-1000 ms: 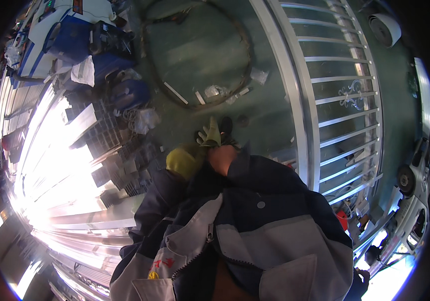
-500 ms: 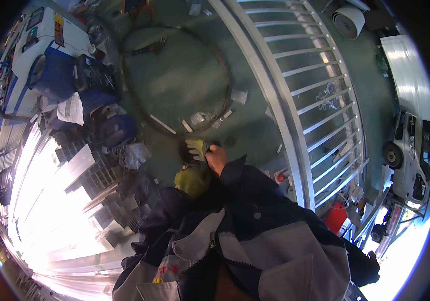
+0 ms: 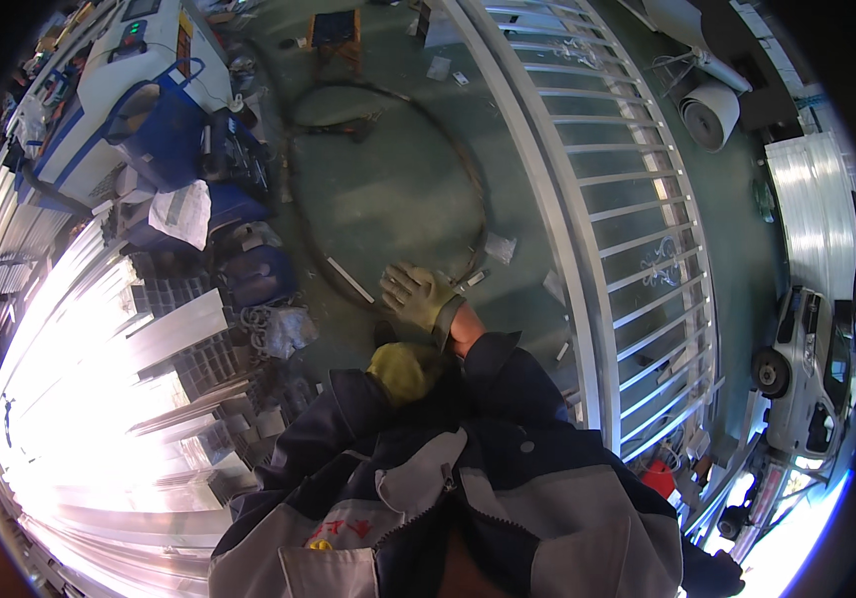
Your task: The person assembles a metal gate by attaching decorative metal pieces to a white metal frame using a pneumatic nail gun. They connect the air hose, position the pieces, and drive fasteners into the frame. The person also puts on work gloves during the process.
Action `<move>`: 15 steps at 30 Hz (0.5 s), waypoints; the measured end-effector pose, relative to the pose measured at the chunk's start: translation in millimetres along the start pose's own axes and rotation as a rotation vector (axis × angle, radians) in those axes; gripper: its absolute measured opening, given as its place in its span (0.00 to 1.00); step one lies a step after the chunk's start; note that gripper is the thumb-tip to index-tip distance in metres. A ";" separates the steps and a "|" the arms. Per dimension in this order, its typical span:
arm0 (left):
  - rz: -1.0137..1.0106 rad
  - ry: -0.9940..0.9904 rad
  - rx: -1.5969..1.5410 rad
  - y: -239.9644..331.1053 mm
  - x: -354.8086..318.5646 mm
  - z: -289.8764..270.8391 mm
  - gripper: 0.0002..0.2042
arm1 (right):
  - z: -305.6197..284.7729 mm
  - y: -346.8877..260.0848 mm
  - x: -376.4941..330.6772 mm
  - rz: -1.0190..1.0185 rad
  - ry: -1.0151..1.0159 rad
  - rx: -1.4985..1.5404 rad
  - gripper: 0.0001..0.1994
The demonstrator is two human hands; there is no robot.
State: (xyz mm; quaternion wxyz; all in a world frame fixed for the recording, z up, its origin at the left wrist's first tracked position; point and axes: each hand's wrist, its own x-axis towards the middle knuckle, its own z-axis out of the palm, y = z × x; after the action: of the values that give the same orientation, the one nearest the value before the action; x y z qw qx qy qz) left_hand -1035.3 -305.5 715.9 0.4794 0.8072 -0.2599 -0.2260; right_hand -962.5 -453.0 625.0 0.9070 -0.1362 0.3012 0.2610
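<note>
Both my hands wear yellow-green work gloves and are close together in front of my jacket. My right hand (image 3: 422, 299) is stretched out with its gloved fingers spread, palm down over the floor, and holds nothing that I can see. A strip of bare wrist (image 3: 466, 329) shows between that glove and my dark sleeve. Just below and to the left, my left hand (image 3: 404, 371) looks rounded; its fingers are hidden. Beyond the right hand, a dark hose or cable (image 3: 478, 179) lies in a big loop on the green floor. A short white strip (image 3: 350, 279) rests near its close edge.
A long white barred metal frame (image 3: 572, 229) stretches along the right. On the left are a white-and-blue machine (image 3: 139, 60), a blue bin (image 3: 159, 135) and stacked metal profiles (image 3: 188, 329) in glare. A small stool (image 3: 336, 38) stands far ahead; a vehicle (image 3: 802, 369) appears at far right.
My right hand has stretched out flatter, with its fingers more spread. The left hand remains beside it, near my body. The view has shifted, so the surroundings sit lower and further right.
</note>
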 end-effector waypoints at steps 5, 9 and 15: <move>0.039 -0.006 -0.109 4.9 8.6 -21.2 0.11 | 12.7 5.0 16.8 -0.079 -0.055 -0.017 0.30; 0.035 -0.026 -0.154 -24.2 11.8 -18.2 0.10 | 21.1 -5.6 37.6 0.064 0.020 -0.061 0.30; -0.008 -0.074 -0.255 -44.0 26.5 -37.9 0.11 | 30.7 6.8 74.7 -0.084 0.001 0.069 0.31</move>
State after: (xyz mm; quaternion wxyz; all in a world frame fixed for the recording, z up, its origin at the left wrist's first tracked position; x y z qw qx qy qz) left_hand -982.9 -279.6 690.2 0.5675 0.7318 -0.2432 -0.2887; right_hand -900.7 -405.7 602.3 0.9212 -0.1175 0.3044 0.2121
